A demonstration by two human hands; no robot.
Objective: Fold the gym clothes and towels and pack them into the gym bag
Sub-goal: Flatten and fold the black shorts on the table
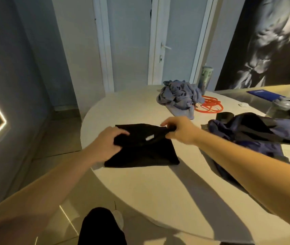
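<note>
At a round pale table (158,191), we hold a partly folded black garment (140,152) by its far edge. Our left hand (108,144) is curled round the left corner and our right hand (177,129) pinches the right corner, so the fold with its white label (149,138) is raised above the layer beneath. Beyond the garment lies a crumpled blue-grey cloth heap (177,96), touching a coiled orange cord (209,105) on its right. To the garment's right slumps the navy gym bag (246,137) — apart from it.

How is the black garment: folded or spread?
Folded: black garment is a compact rectangle; left hand and right hand grip its top layer.
</note>
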